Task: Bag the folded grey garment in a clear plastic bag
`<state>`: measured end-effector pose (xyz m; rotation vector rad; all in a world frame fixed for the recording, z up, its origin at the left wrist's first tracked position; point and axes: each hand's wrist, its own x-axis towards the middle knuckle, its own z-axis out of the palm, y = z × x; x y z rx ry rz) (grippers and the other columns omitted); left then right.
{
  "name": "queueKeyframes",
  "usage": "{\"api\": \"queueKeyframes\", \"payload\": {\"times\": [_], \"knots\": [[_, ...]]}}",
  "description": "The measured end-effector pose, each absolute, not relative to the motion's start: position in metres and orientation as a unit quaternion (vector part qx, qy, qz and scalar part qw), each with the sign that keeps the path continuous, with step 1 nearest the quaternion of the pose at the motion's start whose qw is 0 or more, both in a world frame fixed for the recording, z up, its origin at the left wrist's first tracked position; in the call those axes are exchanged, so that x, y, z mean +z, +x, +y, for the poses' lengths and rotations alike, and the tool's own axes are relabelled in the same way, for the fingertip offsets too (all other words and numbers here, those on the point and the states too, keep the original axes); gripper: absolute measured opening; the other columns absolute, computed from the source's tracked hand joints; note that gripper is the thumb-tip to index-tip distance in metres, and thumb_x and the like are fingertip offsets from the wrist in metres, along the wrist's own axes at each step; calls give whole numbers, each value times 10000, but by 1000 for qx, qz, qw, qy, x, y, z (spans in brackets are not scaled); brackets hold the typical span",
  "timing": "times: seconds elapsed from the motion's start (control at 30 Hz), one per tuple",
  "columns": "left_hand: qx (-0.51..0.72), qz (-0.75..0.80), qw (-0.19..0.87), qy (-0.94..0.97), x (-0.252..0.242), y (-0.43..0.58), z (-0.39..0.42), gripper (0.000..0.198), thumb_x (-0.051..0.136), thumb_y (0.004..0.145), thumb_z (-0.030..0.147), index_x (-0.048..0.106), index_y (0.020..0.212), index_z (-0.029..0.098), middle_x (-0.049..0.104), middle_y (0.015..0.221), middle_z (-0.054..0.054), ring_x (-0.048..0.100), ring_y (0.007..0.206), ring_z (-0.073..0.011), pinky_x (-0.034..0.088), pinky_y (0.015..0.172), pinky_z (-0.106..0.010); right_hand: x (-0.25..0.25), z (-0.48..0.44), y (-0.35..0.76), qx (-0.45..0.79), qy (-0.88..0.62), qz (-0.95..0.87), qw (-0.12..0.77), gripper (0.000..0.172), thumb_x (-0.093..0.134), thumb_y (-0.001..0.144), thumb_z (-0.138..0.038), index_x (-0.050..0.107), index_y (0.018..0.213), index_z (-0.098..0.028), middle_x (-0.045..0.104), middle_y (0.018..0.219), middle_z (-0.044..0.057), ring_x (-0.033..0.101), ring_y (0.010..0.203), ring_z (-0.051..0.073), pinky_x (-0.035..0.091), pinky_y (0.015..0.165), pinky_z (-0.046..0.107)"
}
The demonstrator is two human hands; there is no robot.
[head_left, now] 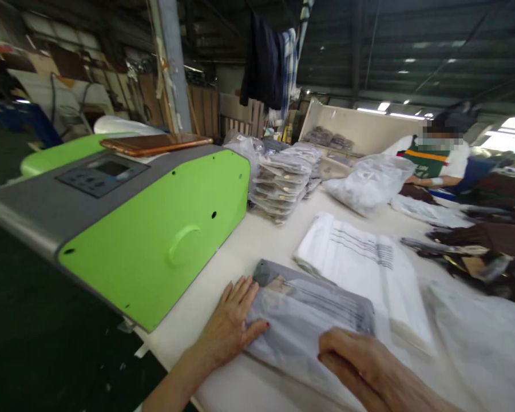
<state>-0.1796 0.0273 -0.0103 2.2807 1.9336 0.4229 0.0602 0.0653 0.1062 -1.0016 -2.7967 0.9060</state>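
Note:
A grey folded item in a clear plastic bag [300, 315] lies flat on the white table [227, 260]. My left hand [232, 320] rests on the bag's left end, its fingers spread. Over the bag's near right part is my right hand [354, 357], its fingers curled together; whatever they may hold is too hidden to make out. Just beyond the bag lies a stack of white printed plastic bags [360, 263].
A green and grey machine [154, 240] stands at the left with a phone [157, 144] on top. Behind are stacked bagged items [281, 183] and a bulging plastic bag [369, 180]. A person [433, 154] works at the back right, near dark brown items [493, 246].

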Motion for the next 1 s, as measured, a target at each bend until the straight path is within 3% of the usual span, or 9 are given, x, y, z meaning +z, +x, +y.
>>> {"api": "queueKeyframes", "payload": {"times": [0.2, 0.33, 0.47, 0.6, 0.67, 0.77, 0.83, 0.9, 1.0], "knots": [[173, 639, 71, 746, -20, -182, 25, 736, 322, 862, 600, 266, 1371, 71, 274, 1449, -170, 213, 1350, -279, 285, 1079, -532, 102, 125, -13, 281, -252, -924, -64, 233, 382, 889, -293, 401, 674, -205, 460, 632, -48, 412, 583, 82, 301, 567, 217], [193, 639, 87, 739, -20, -181, 24, 758, 360, 849, 603, 255, 1373, 65, 269, 1449, -181, 203, 1354, -283, 278, 1086, -529, 91, 145, -36, 258, -249, -926, -119, 230, 398, 867, -294, 418, 659, -197, 441, 591, -49, 395, 546, 74, 272, 544, 212], [191, 640, 116, 735, -17, -180, 25, 782, 361, 840, 617, 243, 1379, 63, 261, 1454, -178, 190, 1358, -285, 253, 1096, -529, 81, 152, -52, 182, -295, -920, -182, 215, 435, 831, -302, 531, 674, -190, 517, 581, -18, 441, 546, 90, 251, 533, 228], [184, 638, 121, 738, -17, -180, 25, 781, 361, 844, 606, 233, 1382, 54, 253, 1457, -179, 178, 1361, -285, 235, 1104, -525, 70, 157, -61, 159, -369, -896, -191, 158, 531, 744, -311, 620, 683, -195, 621, 643, 21, 537, 588, 128, 276, 521, 230], [181, 638, 120, 739, -18, -180, 25, 775, 362, 847, 599, 237, 1380, 51, 256, 1455, -181, 179, 1360, -286, 235, 1103, -526, 67, 163, -60, 148, -405, -883, -187, 188, 582, 707, -369, 637, 713, -190, 640, 663, 36, 569, 604, 151, 296, 507, 234], [176, 639, 120, 739, -18, -181, 26, 763, 366, 852, 587, 232, 1383, 56, 247, 1458, -177, 178, 1361, -280, 235, 1103, -521, 68, 173, -51, 120, -452, -867, -172, 362, 634, 667, -491, 627, 783, -148, 647, 686, 75, 598, 624, 198, 327, 492, 255], [180, 640, 118, 738, -19, -180, 26, 762, 360, 853, 588, 222, 1387, 61, 242, 1461, -172, 170, 1364, -274, 230, 1107, -514, 69, 170, -42, 89, -481, -859, -151, 340, 603, 727, -460, 612, 826, -135, 649, 705, 89, 613, 651, 224, 363, 513, 281], [186, 639, 114, 737, -20, -180, 27, 763, 355, 853, 591, 221, 1388, 64, 245, 1461, -169, 170, 1364, -270, 224, 1110, -509, 67, 155, -34, 58, -492, -861, -117, 220, 492, 837, -347, 601, 877, -160, 661, 802, 87, 627, 765, 228, 418, 610, 310], [190, 637, 102, 740, -26, -180, 25, 730, 394, 857, 543, 244, 1380, 57, 267, 1451, -171, 192, 1359, -273, 229, 1109, -506, 49, 117, -29, 12, -374, -927, 35, 277, 365, 913, -324, 602, 994, -206, 654, 1044, 61, 590, 995, 199, 431, 849, 351]]}}
